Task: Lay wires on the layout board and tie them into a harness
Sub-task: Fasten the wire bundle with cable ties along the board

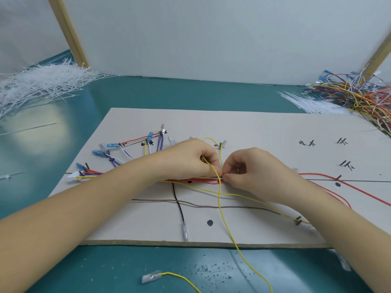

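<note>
Routing looks partway done — on the pale rectangular layout board (pixel 264 127) left hand (pixel 190 157) and right hand (pixel 249 168) pinch a thin yellow wire (pixel 220 199) at the red bundle (pixel 198 181), its six-o'clock tail loose, no ties visible yet.

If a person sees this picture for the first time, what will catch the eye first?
First, the two hands, left hand and right hand, pinching yellow wire mid-board. Next, the tangled pile of coloured wires at far right, then the heap of white cable ties at far left.
</note>
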`<action>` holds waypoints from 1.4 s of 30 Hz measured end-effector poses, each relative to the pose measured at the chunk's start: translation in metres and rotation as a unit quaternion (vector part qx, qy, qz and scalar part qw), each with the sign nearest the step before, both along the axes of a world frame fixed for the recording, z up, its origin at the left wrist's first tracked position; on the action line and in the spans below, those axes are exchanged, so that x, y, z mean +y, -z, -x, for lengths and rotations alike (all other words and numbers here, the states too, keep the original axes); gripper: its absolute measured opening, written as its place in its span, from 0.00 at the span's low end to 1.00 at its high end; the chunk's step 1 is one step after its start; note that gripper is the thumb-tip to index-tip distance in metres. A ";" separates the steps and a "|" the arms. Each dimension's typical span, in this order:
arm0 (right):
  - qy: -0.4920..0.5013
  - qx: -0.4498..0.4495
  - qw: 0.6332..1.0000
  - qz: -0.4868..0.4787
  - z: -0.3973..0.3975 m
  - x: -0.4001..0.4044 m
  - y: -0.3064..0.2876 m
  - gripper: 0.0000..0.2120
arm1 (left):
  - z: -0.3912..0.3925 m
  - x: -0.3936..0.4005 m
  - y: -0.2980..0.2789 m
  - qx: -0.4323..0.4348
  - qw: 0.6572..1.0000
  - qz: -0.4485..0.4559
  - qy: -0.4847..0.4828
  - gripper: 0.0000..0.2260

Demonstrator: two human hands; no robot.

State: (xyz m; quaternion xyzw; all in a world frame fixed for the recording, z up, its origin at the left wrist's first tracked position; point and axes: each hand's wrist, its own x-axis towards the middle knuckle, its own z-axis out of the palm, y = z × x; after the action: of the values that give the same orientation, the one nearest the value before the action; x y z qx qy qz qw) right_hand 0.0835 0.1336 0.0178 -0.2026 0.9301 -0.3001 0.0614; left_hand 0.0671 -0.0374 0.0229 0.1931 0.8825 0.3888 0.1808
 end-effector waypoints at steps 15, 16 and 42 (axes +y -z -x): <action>-0.009 0.034 0.999 0.009 -0.003 0.000 0.005 0.12 | -0.003 0.000 0.005 0.002 0.999 -0.031 -0.015 0.07; -0.007 0.032 0.999 0.015 -0.003 0.001 0.005 0.12 | -0.002 -0.001 0.005 0.000 1.000 -0.028 -0.014 0.07; 0.027 -0.016 0.988 0.154 -0.007 -0.001 0.011 0.14 | 0.000 0.001 -0.002 0.000 1.000 0.012 0.003 0.08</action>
State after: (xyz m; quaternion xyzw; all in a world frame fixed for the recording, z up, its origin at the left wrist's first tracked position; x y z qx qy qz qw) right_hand 0.0905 0.1323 0.0070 -0.1802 0.8769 -0.4442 0.0360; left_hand 0.0675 -0.0365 0.0249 0.1940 0.8865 0.3773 0.1844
